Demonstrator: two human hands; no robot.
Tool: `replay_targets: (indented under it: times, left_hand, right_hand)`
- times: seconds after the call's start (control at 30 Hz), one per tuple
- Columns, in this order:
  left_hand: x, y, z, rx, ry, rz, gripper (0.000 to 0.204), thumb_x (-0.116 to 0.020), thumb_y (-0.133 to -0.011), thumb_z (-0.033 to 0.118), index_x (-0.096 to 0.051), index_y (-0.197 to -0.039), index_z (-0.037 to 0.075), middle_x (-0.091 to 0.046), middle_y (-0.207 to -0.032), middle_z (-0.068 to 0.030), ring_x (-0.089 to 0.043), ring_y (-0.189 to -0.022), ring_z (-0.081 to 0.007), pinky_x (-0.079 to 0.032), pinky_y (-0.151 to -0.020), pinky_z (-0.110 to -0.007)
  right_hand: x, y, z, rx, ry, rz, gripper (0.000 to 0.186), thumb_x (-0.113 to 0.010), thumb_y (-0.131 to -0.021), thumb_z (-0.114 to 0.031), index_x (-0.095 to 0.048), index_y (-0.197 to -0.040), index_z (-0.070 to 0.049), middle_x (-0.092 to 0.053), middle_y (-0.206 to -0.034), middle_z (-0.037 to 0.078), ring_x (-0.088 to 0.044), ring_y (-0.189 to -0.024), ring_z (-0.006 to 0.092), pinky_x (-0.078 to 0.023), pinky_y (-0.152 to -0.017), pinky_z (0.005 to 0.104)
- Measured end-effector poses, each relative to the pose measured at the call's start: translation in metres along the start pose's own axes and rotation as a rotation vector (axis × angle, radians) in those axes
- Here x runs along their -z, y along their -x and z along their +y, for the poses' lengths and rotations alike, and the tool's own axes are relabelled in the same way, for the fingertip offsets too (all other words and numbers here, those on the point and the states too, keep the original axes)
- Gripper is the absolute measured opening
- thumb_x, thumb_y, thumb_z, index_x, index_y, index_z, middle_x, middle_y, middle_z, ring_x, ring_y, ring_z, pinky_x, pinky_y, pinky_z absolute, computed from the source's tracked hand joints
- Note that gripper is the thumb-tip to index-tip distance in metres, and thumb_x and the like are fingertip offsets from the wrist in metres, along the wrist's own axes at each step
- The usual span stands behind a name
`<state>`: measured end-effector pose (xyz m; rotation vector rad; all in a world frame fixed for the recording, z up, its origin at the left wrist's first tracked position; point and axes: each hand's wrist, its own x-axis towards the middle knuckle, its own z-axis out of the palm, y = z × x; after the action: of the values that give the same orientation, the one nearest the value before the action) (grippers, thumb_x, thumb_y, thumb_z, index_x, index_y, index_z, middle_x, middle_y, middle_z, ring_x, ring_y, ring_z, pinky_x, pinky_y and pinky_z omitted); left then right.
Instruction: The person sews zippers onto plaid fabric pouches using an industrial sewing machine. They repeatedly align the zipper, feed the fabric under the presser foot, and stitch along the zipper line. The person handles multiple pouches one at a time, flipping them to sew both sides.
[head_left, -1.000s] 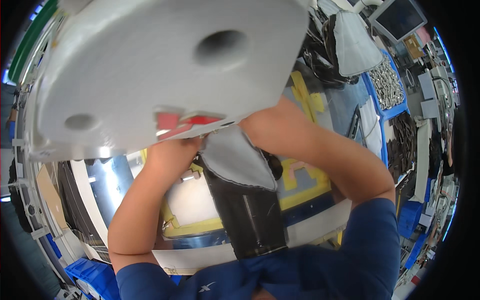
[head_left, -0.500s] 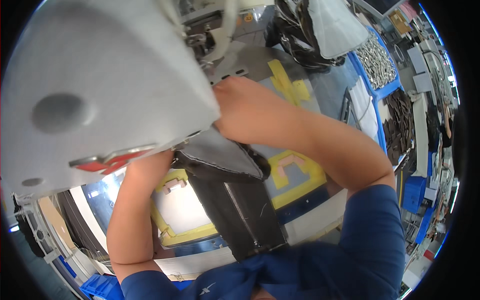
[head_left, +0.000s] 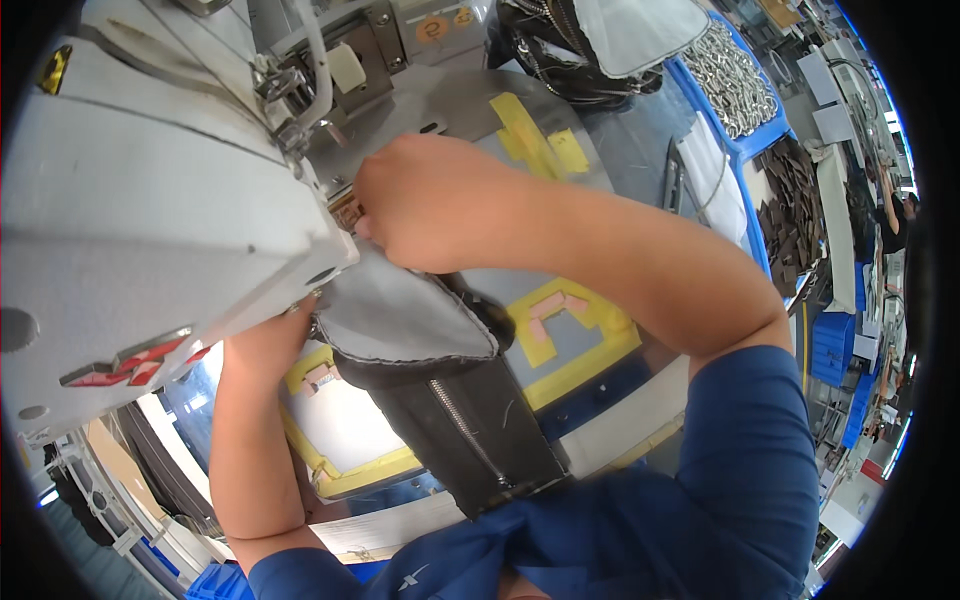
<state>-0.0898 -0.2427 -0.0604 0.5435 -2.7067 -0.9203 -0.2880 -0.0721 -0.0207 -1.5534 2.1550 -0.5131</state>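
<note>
A sewing machine head [head_left: 150,230], white with a red-and-silver emblem, fills the upper left. Below it lies a black bag [head_left: 480,440] with a long zipper and a grey lining flap [head_left: 405,310] folded over its upper part. My right hand [head_left: 430,200] is curled closed at the bag's upper edge, beside the machine's needle area; its fingertips are mostly hidden. A small brown piece [head_left: 346,212] shows by its thumb. My left hand [head_left: 270,340] reaches beneath the machine head, touching the bag's left side, with its fingers out of sight.
Yellow tape [head_left: 590,360] and small pink blocks mark the work surface. At the far right stand a blue bin of metal chains [head_left: 735,85] and a pile of dark brown strips [head_left: 795,215]. Another black bag [head_left: 560,65] lies at the back, with a cutter [head_left: 673,180] nearby.
My view has shifted, so the machine head sits further left and more of its needle side shows. My right hand stays curled at the bag's upper edge; the left remains under the machine head.
</note>
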Motion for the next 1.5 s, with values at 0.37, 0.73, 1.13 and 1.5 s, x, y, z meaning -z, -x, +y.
replay_targets:
  times: [0.37,0.73,1.13,1.5]
  left_hand:
    - [-0.001,0.0,0.006,-0.007,-0.054,0.007,0.028,-0.088,-0.09,0.016,-0.079,-0.111,0.0,-0.081,-0.101,-0.0107,-0.074,-0.09,-0.0228,-0.058,-0.081,-0.037]
    - [-0.001,0.0,0.022,-0.008,-0.1,-0.004,0.022,-0.087,-0.089,0.01,-0.078,-0.108,0.002,-0.08,-0.099,-0.0132,-0.075,-0.089,-0.029,-0.059,-0.08,-0.04]
    - [-0.003,-0.001,0.02,-0.051,-0.256,0.003,0.022,-0.086,-0.089,0.012,-0.08,-0.109,0.005,-0.08,-0.103,-0.0124,-0.075,-0.096,-0.0309,-0.058,-0.085,-0.043]
    - [-0.014,0.001,-0.001,-0.079,-0.244,0.05,0.024,-0.086,-0.087,0.012,-0.081,-0.11,0.007,-0.081,-0.104,-0.0114,-0.077,-0.097,-0.0299,-0.059,-0.085,-0.042]
  right_hand:
    - [0.002,0.002,-0.005,-0.042,-0.035,0.021,0.016,-0.067,-0.083,-0.009,-0.079,-0.086,0.002,-0.077,-0.089,0.023,-0.076,-0.092,0.0437,-0.062,-0.081,0.0525]
    - [0.001,0.005,0.013,-0.026,0.015,0.067,0.028,-0.07,-0.093,-0.021,-0.075,-0.085,0.006,-0.074,-0.085,0.026,-0.073,-0.091,0.0465,-0.059,-0.081,0.0538]
    - [-0.003,0.009,0.012,-0.03,0.012,0.099,0.028,-0.072,-0.094,-0.021,-0.075,-0.086,0.006,-0.074,-0.087,0.026,-0.073,-0.091,0.0474,-0.059,-0.083,0.0531]
    - [-0.003,0.008,0.017,0.024,0.073,0.068,0.028,-0.071,-0.094,-0.021,-0.074,-0.085,0.005,-0.074,-0.083,0.027,-0.073,-0.088,0.0477,-0.059,-0.081,0.0539]
